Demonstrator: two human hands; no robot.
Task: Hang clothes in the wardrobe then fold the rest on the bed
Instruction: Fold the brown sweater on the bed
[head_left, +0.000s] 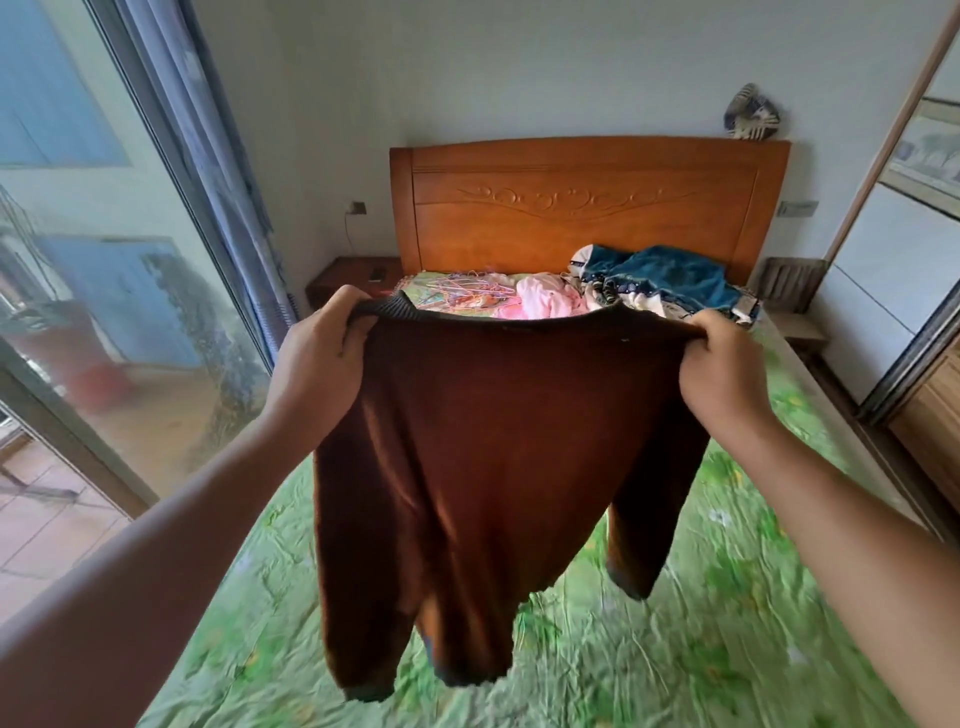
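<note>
Brown sweater (498, 441) gripped by left hand (317, 364), right hand (722, 374), over green-sheeted bed (675, 649), wooden headboard (587, 202).

bed (675, 623) green sheet | hangers (467, 291), pink garment (545, 301), blue clothes (665, 280)

— Where do we stand relative to the carved orange wooden headboard (587, 202)?

— At the far end of the bed with the green printed sheet (701, 597), opposite it. Between us and it hangs the rust-brown knitted sweater (483, 441), gripped by our left hand (317, 364) and right hand (722, 374).

— And just before the headboard?

— On the sheet, the tangle of pastel wire hangers (467, 291) left, the pink garment (545, 301) middle, the teal patterned clothes heap (660, 283) right.
</note>
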